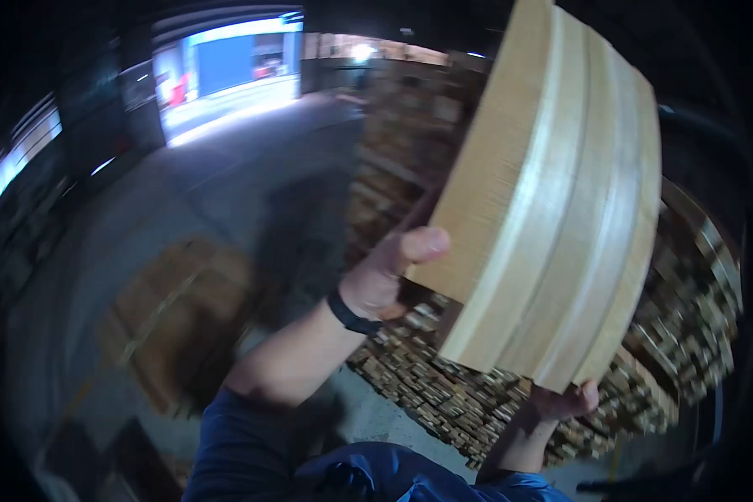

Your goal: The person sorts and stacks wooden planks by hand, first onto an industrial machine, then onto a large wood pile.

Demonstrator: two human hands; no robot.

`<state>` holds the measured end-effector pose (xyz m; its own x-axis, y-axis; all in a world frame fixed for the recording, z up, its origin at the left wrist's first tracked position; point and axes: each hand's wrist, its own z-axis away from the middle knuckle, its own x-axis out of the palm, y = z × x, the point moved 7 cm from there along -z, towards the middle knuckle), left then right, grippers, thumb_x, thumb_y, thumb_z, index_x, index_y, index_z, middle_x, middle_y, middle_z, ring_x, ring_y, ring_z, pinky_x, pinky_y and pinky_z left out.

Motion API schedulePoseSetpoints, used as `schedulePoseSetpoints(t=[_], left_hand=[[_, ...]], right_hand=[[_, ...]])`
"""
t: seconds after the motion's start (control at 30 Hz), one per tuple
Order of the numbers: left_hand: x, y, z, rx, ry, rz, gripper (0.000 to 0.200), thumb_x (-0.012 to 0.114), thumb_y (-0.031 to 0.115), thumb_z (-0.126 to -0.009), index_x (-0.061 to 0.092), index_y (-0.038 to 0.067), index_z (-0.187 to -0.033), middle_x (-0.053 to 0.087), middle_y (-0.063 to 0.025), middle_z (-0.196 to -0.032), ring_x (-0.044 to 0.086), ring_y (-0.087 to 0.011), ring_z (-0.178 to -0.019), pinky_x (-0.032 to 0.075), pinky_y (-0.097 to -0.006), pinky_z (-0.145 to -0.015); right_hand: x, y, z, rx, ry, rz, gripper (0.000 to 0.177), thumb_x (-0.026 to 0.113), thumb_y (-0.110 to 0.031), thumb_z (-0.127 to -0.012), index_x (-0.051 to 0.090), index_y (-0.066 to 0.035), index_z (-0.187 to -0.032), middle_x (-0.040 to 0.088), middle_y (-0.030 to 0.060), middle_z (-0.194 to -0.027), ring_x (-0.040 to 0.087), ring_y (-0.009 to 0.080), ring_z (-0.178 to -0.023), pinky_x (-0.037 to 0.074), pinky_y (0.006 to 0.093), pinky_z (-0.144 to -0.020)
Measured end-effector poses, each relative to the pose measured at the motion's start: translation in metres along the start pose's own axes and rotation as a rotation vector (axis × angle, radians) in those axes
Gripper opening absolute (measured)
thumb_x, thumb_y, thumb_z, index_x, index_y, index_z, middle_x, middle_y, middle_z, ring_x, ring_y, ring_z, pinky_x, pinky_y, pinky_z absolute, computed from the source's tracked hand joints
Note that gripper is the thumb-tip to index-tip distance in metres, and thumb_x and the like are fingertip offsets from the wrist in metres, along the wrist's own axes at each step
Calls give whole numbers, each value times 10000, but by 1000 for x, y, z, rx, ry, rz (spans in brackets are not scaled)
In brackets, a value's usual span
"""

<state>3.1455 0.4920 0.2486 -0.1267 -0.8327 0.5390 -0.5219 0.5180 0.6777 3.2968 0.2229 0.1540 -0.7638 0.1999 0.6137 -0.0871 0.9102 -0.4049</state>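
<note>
I hold a stack of pale wooden boards (552, 201) raised in front of me, their ends toward the camera. My left hand (393, 272) grips the stack's lower left side, thumb lying against the wood, with a black band on the wrist. My right hand (565, 400) supports the stack from below at its lower right corner; only the fingers and part of the palm show. Both forearms come up from dark blue sleeves at the bottom of the view.
A large pile of stacked timber pieces (443, 393) fills the space behind and below the boards. A wooden pallet (176, 318) lies on the concrete floor (226, 184) at left. A bright doorway (226, 67) opens at the far back left.
</note>
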Motion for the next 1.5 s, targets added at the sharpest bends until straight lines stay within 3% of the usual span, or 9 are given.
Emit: schedulePoseSetpoints(t=[0.23, 0.57, 0.7, 0.77, 0.87, 1.03, 1.07, 1.3, 1.5], left_hand=[[28, 75, 161, 338, 265, -287, 1151, 781, 438, -791, 108, 64, -1647, 247, -128, -1662, 248, -253, -1531, 236, -436, -1232], [72, 78, 515, 685, 1137, -418, 1029, 705, 476, -828, 183, 119, -1640, 382, -92, -1580, 406, -232, -1439, 349, -417, -1173], [118, 46, 638, 935, 1361, -262, 874, 656, 383, -908, 224, 93, -1610, 394, -108, -1573, 411, -244, -1446, 346, -423, -1198], [129, 11, 700, 1040, 1533, -115, 825, 627, 382, -925, 252, 87, -1598, 419, -116, -1554, 428, -254, -1435, 350, -435, -1199], [141, -48, 788, 1180, 1644, -87, 747, 609, 387, -933, 324, 98, -1560, 517, -107, -1452, 530, -294, -1328, 426, -507, -1133], [146, -151, 889, 1510, 1886, 36, 710, 703, 426, -875, 434, 133, -1464, 581, -82, -1367, 588, -304, -1260, 520, -500, -1022], [134, -200, 923, 1454, 1981, 118, 697, 699, 414, -879, 437, 144, -1467, 580, -81, -1373, 594, -306, -1252, 522, -514, -1020], [151, -219, 954, 1597, 2118, 92, 724, 680, 458, -888, 437, 118, -1480, 598, -122, -1350, 607, -335, -1230, 509, -540, -1021], [116, -240, 987, 1760, 2270, 158, 620, 704, 419, -911, 493, 84, -1389, 656, -97, -1252, 704, -244, -1046, 652, -409, -758]], right_hand=[[14, 78, 30, 179, 97, -176, 955, 699, -441, -749, 382, 28, -1518, 537, 224, -1439, 578, 358, -1264, 479, 499, -1062], [219, 259, 202, 1118, -363, -365, 825, 749, -236, -755, 445, 28, -1475, 592, 206, -1381, 620, 340, -1223, 496, 485, -1092], [310, 300, 331, 1399, -435, -289, 734, 691, -265, -808, 475, 18, -1451, 652, 185, -1271, 710, 286, -1004, 630, 342, -766], [323, 340, 396, 1636, -731, -404, 830, 722, -251, -786, 408, 40, -1496, 616, 166, -1339, 636, 252, -1197, 554, 380, -995], [377, 347, 494, 1764, -927, -316, 818, 677, -223, -816, 378, 18, -1540, 542, 165, -1458, 540, 260, -1341, 428, 381, -1138], [426, 370, 682, 2090, -1326, -424, 842, 669, -196, -792, 380, -41, -1567, 508, 121, -1501, 491, 257, -1381, 353, 384, -1190], [422, 368, 703, 2095, -1383, -416, 832, 679, -197, -794, 391, -39, -1558, 520, 120, -1484, 500, 254, -1370, 366, 383, -1179], [437, 369, 803, 2281, -1680, -370, 700, 698, -258, -865, 465, -13, -1479, 596, 98, -1367, 586, 214, -1246, 461, 372, -1075], [455, 406, 840, 2088, -1875, -282, 654, 696, -222, -887, 470, 6, -1457, 602, 104, -1332, 583, 222, -1216, 433, 364, -1074]])
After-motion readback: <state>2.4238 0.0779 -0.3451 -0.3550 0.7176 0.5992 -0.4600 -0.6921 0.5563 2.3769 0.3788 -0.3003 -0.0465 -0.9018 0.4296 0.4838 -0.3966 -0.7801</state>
